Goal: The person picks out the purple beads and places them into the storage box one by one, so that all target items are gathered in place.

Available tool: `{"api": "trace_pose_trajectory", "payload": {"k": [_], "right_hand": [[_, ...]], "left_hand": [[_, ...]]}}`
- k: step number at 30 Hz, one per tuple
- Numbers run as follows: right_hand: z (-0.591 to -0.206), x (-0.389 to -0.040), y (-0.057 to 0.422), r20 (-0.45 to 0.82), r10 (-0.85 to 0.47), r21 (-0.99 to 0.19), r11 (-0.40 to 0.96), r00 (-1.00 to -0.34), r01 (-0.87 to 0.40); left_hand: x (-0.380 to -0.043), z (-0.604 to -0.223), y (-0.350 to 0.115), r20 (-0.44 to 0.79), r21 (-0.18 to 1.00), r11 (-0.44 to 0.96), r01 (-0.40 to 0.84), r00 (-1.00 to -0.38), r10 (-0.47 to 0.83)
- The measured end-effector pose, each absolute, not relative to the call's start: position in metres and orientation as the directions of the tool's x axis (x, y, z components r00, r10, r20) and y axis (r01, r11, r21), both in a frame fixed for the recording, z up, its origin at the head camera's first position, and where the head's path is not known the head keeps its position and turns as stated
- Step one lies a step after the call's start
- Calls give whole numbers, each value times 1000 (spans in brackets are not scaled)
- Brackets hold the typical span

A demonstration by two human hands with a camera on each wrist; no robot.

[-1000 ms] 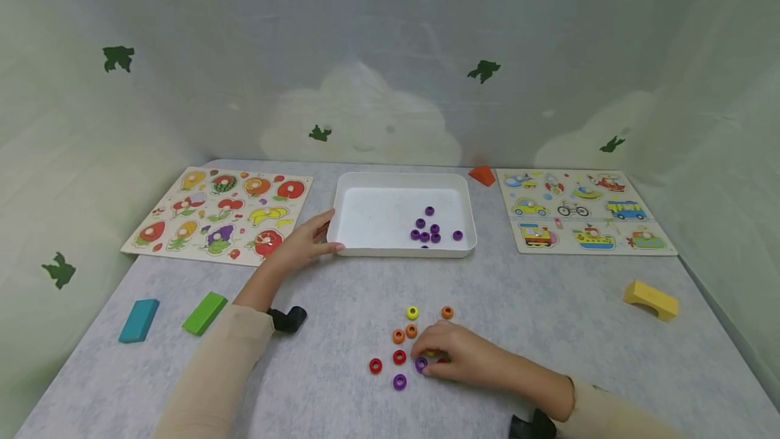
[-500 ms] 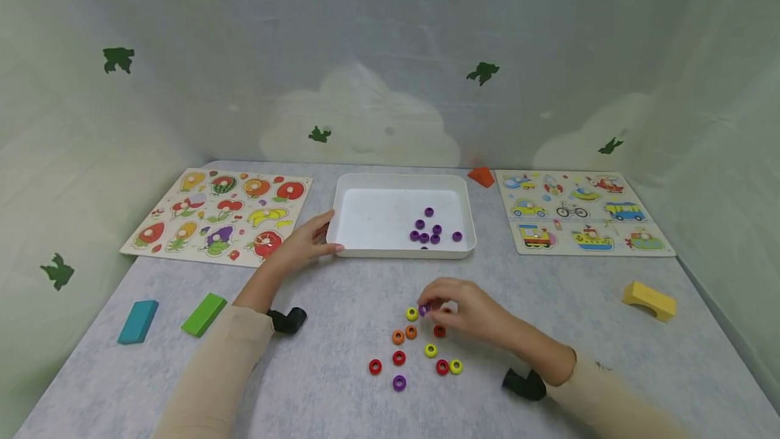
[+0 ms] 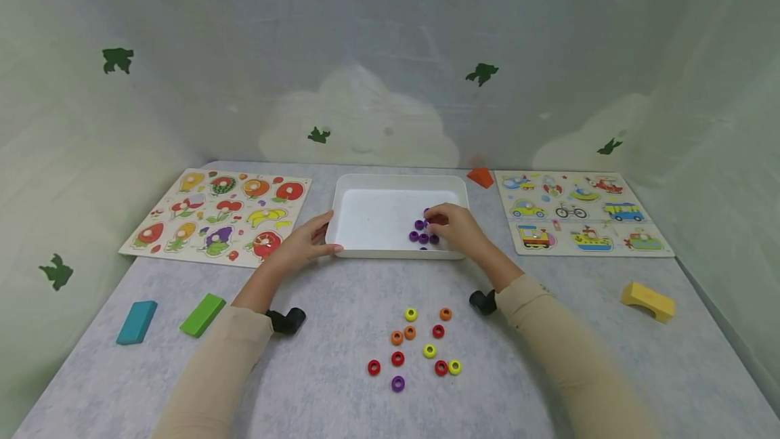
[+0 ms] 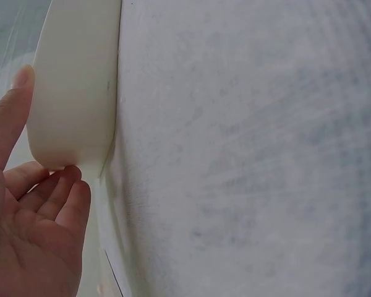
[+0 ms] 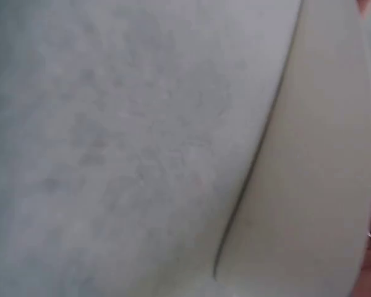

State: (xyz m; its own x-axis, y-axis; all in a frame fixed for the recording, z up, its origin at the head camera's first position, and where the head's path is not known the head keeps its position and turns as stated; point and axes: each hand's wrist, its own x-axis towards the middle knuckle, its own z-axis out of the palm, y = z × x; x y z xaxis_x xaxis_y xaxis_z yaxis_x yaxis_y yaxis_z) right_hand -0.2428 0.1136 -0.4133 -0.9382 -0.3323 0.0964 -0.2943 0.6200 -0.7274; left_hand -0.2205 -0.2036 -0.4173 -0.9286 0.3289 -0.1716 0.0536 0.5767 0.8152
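Observation:
A shallow white tray [image 3: 390,255] lies at the back middle of the table, with several purple beads [image 3: 423,238] in its right half. My left hand [image 3: 302,246] holds the tray's near left corner, thumb at the front and fingers along the side. In the left wrist view, that hand's fingertips [image 4: 71,173] meet the tray wall [image 4: 77,93]. Over the tray's right side, my right hand [image 3: 457,227] pinches a purple bead [image 3: 427,224] and covers part of the beads behind it. The right wrist view shows mostly the tray's outer wall [image 5: 303,161].
Red, orange and yellow beads lie loose before the tray, with one purple bead [image 3: 398,384]. A fruit puzzle board [image 3: 222,215] is left, a vehicle puzzle board [image 3: 581,212] right. Teal [image 3: 137,322], green [image 3: 202,315], yellow [image 3: 648,301] and orange [image 3: 481,177] blocks sit around.
My right hand has picked a purple bead from the loose group and carried it forward into the tray. My left hand has stayed at the tray's corner.

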Motion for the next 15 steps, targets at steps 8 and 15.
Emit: {"api": "trace_pose_trajectory", "payload": {"k": [8, 15], "right_hand": [[-422, -259, 106, -54, -305, -652, 732, -951, -197], [-413, -248, 110, -3, -321, -703, 675, -947, -226]], "left_hand": [[-219, -415, -204, -166, 819, 572, 56, -930, 328], [-219, -414, -202, -158, 819, 571, 66, -929, 334]]}}
